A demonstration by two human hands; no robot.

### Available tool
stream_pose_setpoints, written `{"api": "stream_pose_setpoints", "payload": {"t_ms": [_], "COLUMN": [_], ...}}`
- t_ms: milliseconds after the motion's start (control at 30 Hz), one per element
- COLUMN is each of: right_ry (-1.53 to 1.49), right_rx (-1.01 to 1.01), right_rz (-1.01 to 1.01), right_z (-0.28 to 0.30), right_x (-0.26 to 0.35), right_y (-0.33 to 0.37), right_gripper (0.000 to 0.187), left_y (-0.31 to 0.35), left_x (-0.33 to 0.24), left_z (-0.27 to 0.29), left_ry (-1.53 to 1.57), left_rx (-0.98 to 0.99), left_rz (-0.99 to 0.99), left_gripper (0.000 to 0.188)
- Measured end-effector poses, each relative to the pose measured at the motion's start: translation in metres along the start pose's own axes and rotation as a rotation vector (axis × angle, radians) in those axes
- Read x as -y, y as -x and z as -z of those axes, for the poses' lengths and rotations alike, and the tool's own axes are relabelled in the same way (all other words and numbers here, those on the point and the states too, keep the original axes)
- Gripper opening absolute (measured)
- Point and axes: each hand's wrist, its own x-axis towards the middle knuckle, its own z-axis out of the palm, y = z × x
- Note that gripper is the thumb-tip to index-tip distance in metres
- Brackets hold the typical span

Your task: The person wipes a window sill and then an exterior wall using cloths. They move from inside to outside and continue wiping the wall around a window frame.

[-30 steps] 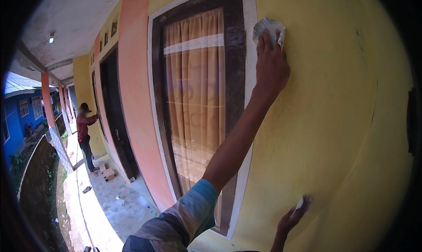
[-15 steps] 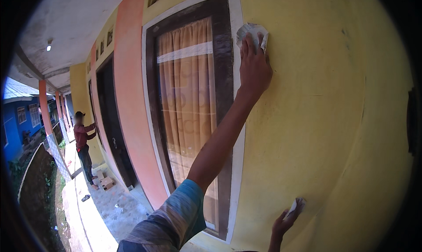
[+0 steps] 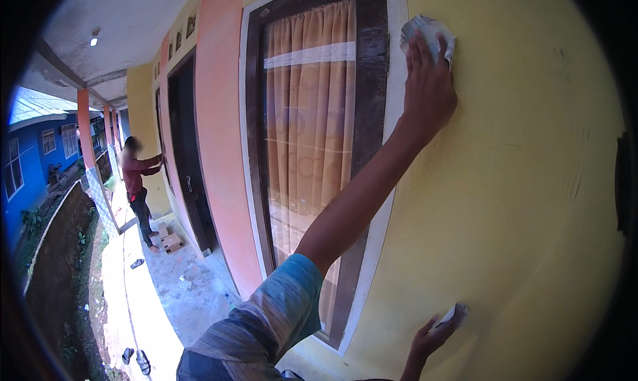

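Left hand (image 3: 430, 92): raised toward one o'clock, arm stretched out, back of the hand turned to me; striped sleeve (image 3: 302, 294) reaching to above the elbow.
Left grip: fingers and thumb spread apart, laid over the crumpled sheet and pressing it to the wall.
Crumpled sheet (image 3: 432, 28): grey-white, between the left hand and the wall, just beside the white border of the window.
Right hand (image 3: 430, 340): low, near five o'clock, close to the wall.
Right grip: clamped on the folded scrap, thumb and fingers together around it.
Folded scrap (image 3: 448, 316): pale, its upper end by the wall; whether it touches, I cannot tell.
Wall (image 3: 505, 201): yellow, filling three o'clock, with dark scuffs and fine scratches.
Window (image 3: 312, 115): just off centre toward twelve, dark frame, white border (image 3: 397, 82), orange curtain behind reflecting glass.
Column strip (image 3: 222, 128): pink, toward ten, between window and door.
Door (image 3: 187, 155): dark, upright, near nine.
Co-worker (image 3: 137, 188): at nine, red top, both arms out toward the wall.
Boxes (image 3: 173, 243): brown, on the floor near the co-worker's feet, toward eight.
Sandals (image 3: 142, 362): dark pair, between seven and eight.
Lamp (image 3: 94, 40): lit, on the ceiling at ten.
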Motion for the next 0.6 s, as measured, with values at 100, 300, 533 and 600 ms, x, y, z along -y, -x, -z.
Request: {"api": "stream_pose_setpoints", "payload": {"t_ms": [100, 300, 533, 600], "right_ry": [0.017, 0.029, 0.002, 0.016], "right_rx": [-0.019, -0.028, -0.073, -0.104], "right_rz": [-0.004, 0.013, 0.105, 0.188], "right_z": [-0.001, 0.006, 0.012, 0.017], "right_x": [-0.004, 0.002, 0.028, 0.040], "right_y": [-0.001, -0.012, -0.025, -0.037], "right_gripper": [0.050, 0.054, 0.053, 0.053], "left_y": [0.017, 0.070, 0.005, 0.003], "left_x": [-0.015, -0.046, -0.010, -0.013], "left_z": [0.004, 0.001, 0.000, -0.031], "left_ry": [0.043, 0.092, -0.151, 0.043], "left_rx": [-0.010, 0.096, 0.060, -0.159], "left_rz": [0.038, 0.008, -0.036, 0.083], "left_gripper": [0.060, 0.070, 0.065, 0.062]}}
